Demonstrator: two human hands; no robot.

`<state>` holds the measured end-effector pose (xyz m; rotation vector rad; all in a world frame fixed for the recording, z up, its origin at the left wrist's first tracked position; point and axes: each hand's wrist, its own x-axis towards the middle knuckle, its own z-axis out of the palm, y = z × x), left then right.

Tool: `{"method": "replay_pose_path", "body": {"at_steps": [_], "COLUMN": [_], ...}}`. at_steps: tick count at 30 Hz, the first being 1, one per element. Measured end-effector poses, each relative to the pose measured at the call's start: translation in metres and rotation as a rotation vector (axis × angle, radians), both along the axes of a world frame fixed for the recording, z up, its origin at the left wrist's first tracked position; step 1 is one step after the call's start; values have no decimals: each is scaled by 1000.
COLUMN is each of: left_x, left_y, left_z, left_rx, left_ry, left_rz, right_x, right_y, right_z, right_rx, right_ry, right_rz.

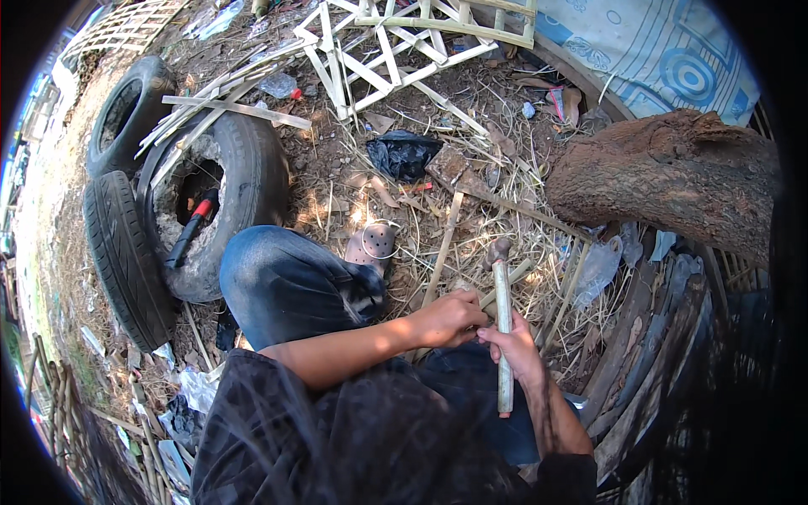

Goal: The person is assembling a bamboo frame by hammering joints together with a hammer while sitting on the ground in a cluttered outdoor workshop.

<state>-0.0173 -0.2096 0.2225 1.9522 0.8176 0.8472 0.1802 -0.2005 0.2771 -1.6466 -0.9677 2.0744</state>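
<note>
Two bare hands meet above the lap in the head view: the left hand (453, 320) is curled, its forearm crossing from the left, and the right hand (517, 347) rises from the lower right. The right grip clasps the middle of a hammer (504, 307) with a pale round handle and dark head, head pointing away from the body; what the left grip holds, if anything, I cannot tell.

Straw-strewn brown ground (404, 273) gives some room ahead, bounded on the left by the bent knee in blue jeans (282, 273) and on the right by a thick, rough-barked brown log (661, 178). A slim pale bamboo strip (444, 244) slants just beyond the hands. Worn black rubber tyres (257, 172) crowd the left; a pale bamboo lattice (391, 63) lies farthest ahead.
</note>
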Motion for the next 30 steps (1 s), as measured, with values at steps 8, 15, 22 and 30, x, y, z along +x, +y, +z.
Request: {"method": "replay_pose_path", "body": {"at_steps": [8,15,22,30], "left_x": [-7,-18,-16,-19], "left_y": [5,17,12,18], "left_z": [10,-10,-25,-28], "left_rx": [35,-95,-215,-157], "left_ry": [58,134,186,303], "left_rz": [44,210,321,308], "right_x": [0,9,21,25], "right_y": [3,13,17,12], "right_z": [8,16,22,24], "right_rx": [-1,-109,-227,-246], "right_ry": [28,48,137,179], "right_rz": [-29,-197,-380,-347]}}
